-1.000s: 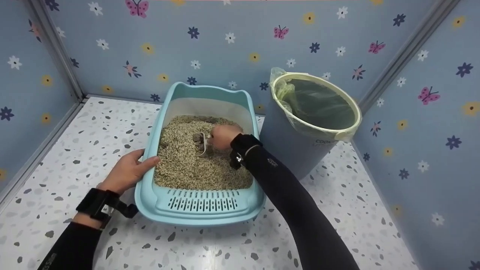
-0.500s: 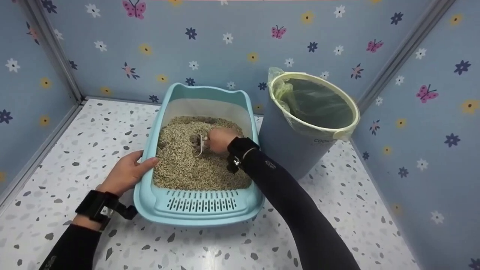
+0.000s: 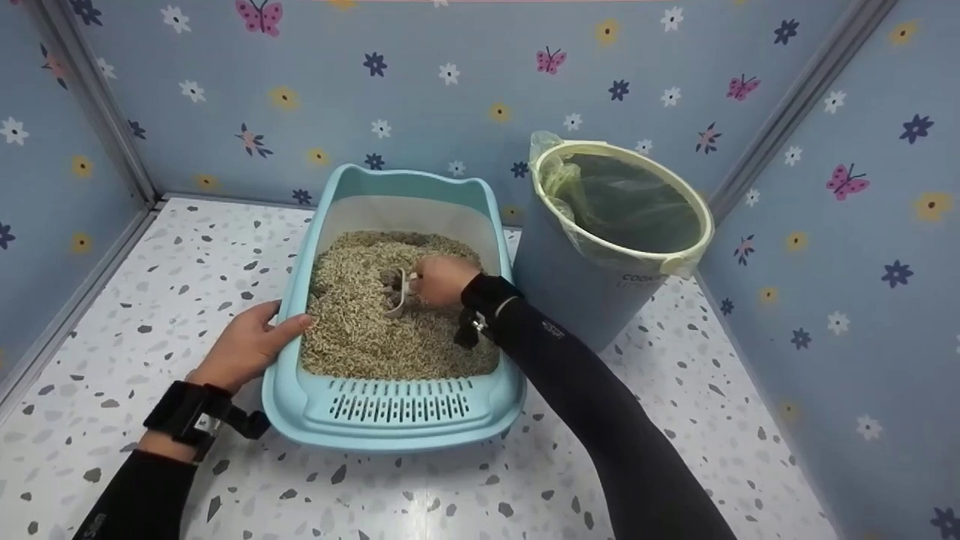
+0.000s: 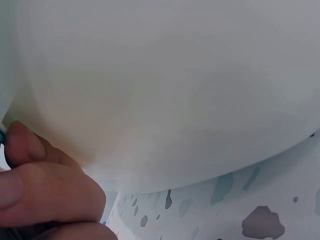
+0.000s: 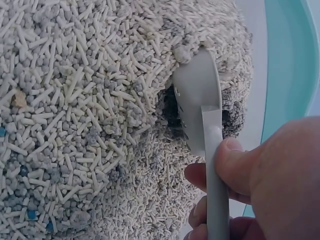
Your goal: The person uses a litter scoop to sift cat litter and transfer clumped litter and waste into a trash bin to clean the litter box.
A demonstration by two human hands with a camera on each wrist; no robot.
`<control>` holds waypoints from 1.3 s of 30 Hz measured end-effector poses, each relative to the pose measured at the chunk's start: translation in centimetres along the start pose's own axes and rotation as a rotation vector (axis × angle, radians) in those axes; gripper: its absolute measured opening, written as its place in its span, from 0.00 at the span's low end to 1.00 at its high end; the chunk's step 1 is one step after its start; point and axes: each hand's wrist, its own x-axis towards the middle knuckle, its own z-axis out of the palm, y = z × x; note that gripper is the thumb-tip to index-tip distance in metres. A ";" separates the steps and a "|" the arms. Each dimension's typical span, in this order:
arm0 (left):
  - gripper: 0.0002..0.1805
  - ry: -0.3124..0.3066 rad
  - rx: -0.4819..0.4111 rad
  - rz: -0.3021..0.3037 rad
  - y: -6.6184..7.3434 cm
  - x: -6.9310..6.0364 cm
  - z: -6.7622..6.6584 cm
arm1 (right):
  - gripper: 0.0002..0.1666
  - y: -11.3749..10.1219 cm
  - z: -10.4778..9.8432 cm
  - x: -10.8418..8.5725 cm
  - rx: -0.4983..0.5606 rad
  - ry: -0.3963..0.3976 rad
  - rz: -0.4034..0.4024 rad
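Scooping looks begun, the scoop (image 5: 211, 137) not yet clear of the litter (image 3: 375, 345): fingers of the right hand (image 3: 444, 280) clamp it, the left hand's (image 3: 244, 345) grip the left rim of the tray (image 3: 300, 270).

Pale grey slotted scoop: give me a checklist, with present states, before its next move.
1. Right grip on the scoop: ok, thumb and fingers hold its handle.
2. Left grip on the light blue rounded plastic tray: ok, thumb over the left rim.
3. Scoop clear of the beige pellet litter: not ok, blade sits down in it.
4. Scoop loaded: cannot tell, contents unclear.
5. Tall blue bin with cream rim uncovered: ok, no lid on.
6. Translucent greenish bag lining it: ok, folded over the rim.
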 end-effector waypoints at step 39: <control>0.38 0.003 0.013 0.010 0.2 0.0 0.1 | 0.23 1.5 -1.3 -2.2 0.246 0.116 0.012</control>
